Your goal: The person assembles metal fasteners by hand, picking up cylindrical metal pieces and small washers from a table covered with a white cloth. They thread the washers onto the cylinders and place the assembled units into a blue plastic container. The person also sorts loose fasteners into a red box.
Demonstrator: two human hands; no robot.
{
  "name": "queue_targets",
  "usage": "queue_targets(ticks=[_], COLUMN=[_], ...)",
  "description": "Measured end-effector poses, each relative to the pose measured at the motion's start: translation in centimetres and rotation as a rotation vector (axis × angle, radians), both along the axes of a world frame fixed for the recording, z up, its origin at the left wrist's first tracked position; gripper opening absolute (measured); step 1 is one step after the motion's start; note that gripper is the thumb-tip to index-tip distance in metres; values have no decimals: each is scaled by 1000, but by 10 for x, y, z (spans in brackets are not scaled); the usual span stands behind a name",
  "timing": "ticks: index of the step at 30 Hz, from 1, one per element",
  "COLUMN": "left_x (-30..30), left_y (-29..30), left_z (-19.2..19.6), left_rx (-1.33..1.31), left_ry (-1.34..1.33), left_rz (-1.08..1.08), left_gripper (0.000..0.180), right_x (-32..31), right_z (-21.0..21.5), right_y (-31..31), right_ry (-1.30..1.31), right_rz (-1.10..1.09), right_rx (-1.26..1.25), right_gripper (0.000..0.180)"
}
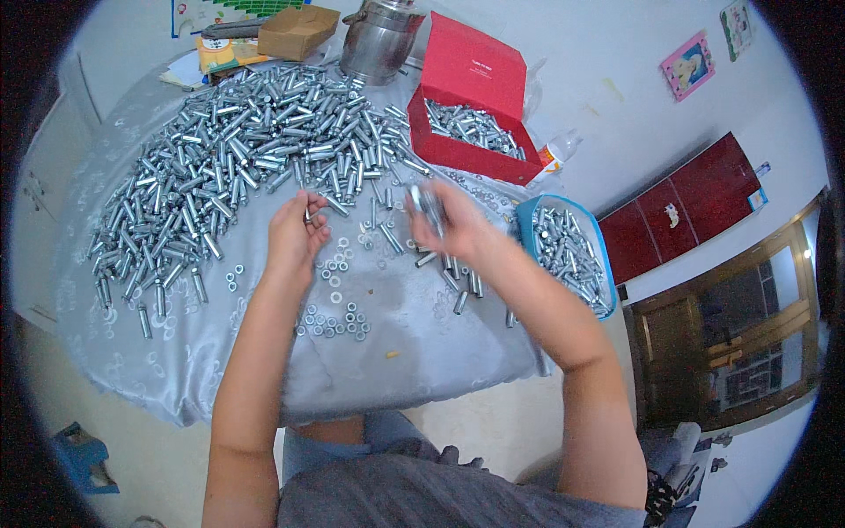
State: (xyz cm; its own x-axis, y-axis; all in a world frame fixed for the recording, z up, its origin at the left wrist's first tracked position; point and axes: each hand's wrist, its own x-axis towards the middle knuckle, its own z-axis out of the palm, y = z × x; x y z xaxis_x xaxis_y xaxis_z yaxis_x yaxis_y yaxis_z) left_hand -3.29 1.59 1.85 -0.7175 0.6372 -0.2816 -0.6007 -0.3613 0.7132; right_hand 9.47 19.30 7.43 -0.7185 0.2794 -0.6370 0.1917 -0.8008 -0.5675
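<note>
My right hand [451, 222], smeared by motion, is closed around several silvery expansion bolts [429, 209] above the table. To its left, my left hand [295, 233] has thumb and fingers pinched together; a small dark thing shows at the fingertips, too small to name. A large heap of expansion bolts [264, 123] spreads beyond both hands. Between the hands lie loose washers [335, 297] and a few single bolts. Hex nuts [330, 330] are grouped nearer to me. More bolts [460, 302] lie below my right hand, partly hidden by it.
An open red box [475, 167] of bolts stands at the back right. A blue-rimmed tub [607, 290] holds more bolts at the right edge. Behind the heap are a metal pot [378, 44], a cardboard box [297, 33] and a plastic bottle [561, 148]. A grey cloth [414, 370] covers the table.
</note>
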Motion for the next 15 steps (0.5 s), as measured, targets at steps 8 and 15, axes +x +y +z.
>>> queue_targets(ticks=[8,15], left_x=[-9,-6], left_y=[-2,1], left_z=[2,-4], left_rx=[-56,-41], left_ry=[0,12], left_rz=[59,24], left_gripper=[22,20], right_x=[-105,-62], right_z=[64,-34], right_y=[17,47], right_ry=[238,-264], right_rz=[-27,416], right_rx=[212,1779], right_gripper=[62,61])
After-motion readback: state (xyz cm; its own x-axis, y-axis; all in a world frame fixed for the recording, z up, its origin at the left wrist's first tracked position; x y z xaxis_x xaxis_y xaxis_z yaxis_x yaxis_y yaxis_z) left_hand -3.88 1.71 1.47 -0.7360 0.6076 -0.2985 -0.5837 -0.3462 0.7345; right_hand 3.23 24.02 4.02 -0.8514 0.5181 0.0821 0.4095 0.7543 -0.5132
